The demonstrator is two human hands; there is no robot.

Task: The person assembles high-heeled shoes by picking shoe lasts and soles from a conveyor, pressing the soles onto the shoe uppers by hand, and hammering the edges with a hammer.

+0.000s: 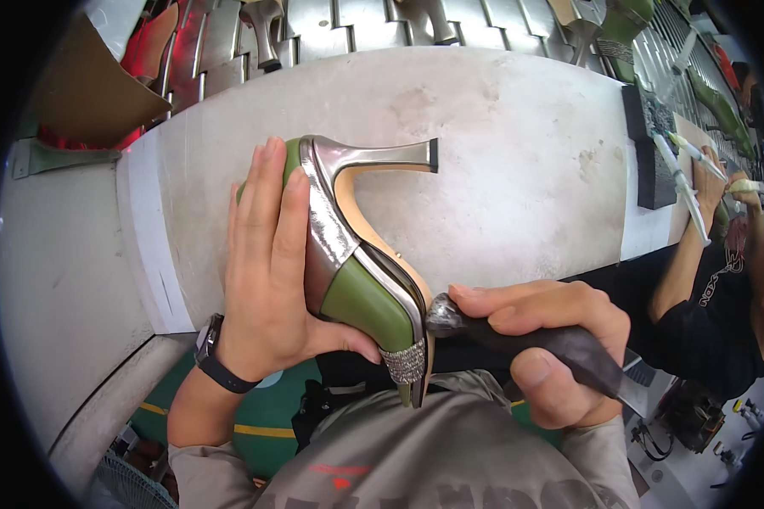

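My left hand [267, 288] grips a green and silver high-heeled shoe [369, 305], fingers along its upper and thumb near the glittery band at the toe. The shoe lies on its side, its silver heel pointing right and its tan sole facing my right hand. In my right hand [569, 310] is a dark-handled tool [581, 355], fingers wrapped around the handle. The tool's rounded, shiny end touches or nearly touches the sole edge by the forefoot. A flat metal part sticks out from its other end, behind the hand.
A pale, stained work table [518, 161] lies under the shoe. Beyond it runs a metal slat conveyor [339, 38] bearing more heeled shoes. At the right stand a black block [649, 148] and white pen-like tools [683, 182], near a co-worker's arms [683, 263]. A brown sheet [93, 93] sits at upper left.
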